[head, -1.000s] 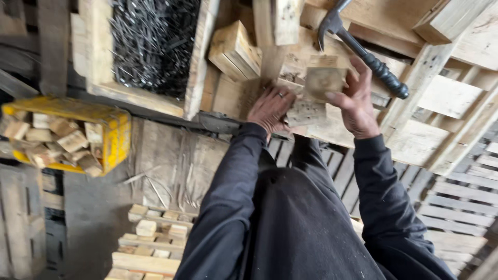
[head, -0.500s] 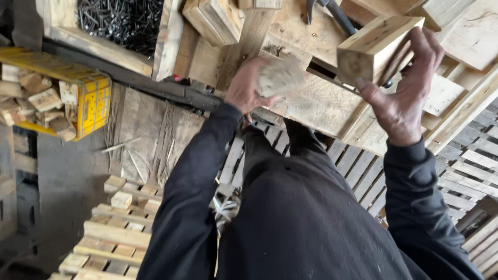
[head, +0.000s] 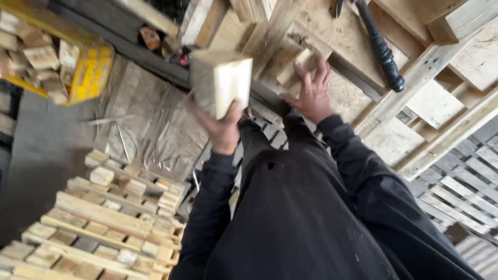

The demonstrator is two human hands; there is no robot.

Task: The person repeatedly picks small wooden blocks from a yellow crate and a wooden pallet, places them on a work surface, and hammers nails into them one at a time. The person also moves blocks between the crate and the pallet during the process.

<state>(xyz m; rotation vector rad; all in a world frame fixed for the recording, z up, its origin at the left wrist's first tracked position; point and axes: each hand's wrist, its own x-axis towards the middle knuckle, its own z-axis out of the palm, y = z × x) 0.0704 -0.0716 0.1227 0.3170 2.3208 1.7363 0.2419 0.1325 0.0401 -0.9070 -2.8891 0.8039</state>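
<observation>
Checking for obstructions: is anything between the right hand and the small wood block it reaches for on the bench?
Nothing visible. The right hand already has fingertips on the small wood block. The hammer lies apart to its right. The left hand holds a larger wood block, clear of that reach.

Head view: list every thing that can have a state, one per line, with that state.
Left hand: gripping pale square wooden block, raised off the bench.
Right hand: flat on small wooden block on bench.
Black-handled hammer: lying unheld.
Yellow crate: filled with wood offcuts.

Pale square-cut wooden block [head: 220, 80], tilted, raised off the bench
</observation>
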